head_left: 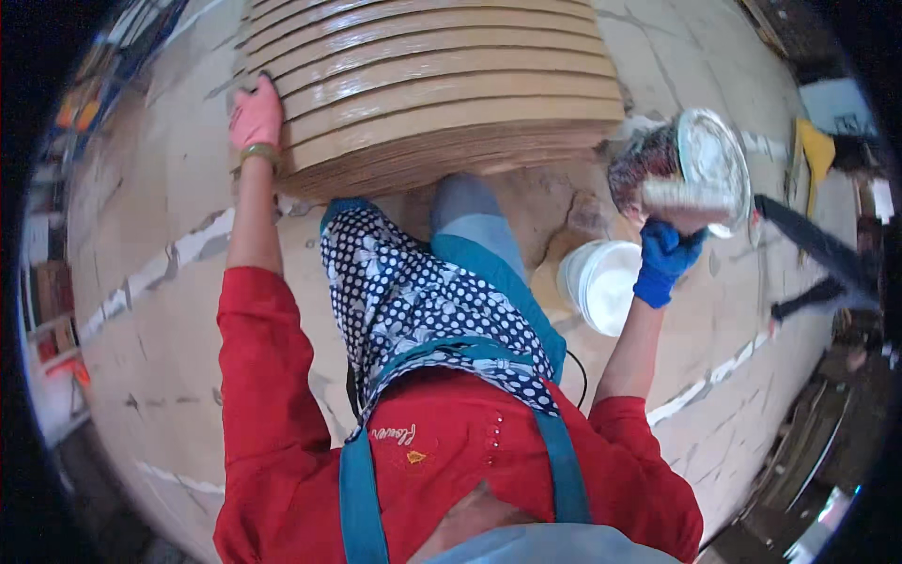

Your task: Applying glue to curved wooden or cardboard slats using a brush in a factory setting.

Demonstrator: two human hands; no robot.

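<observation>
Floor [150, 367] frames 2 hands [256, 115] [671, 256], 1 gripping 1 brush [686, 196].

Stacked boards [442, 94] lie left of the brush [688, 199].

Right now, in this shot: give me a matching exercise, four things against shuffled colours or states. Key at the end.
Column one
1. Left hand
2. Right hand
3. Brown stack
4. Apron

Column two
A. Dark with white dots
B. Blue glove, holding a brush
C. Shiny top crossed by dark lines
D. Pink glove, at the stack's left edge

Pairs: 1-D, 2-B, 3-C, 4-A
</observation>
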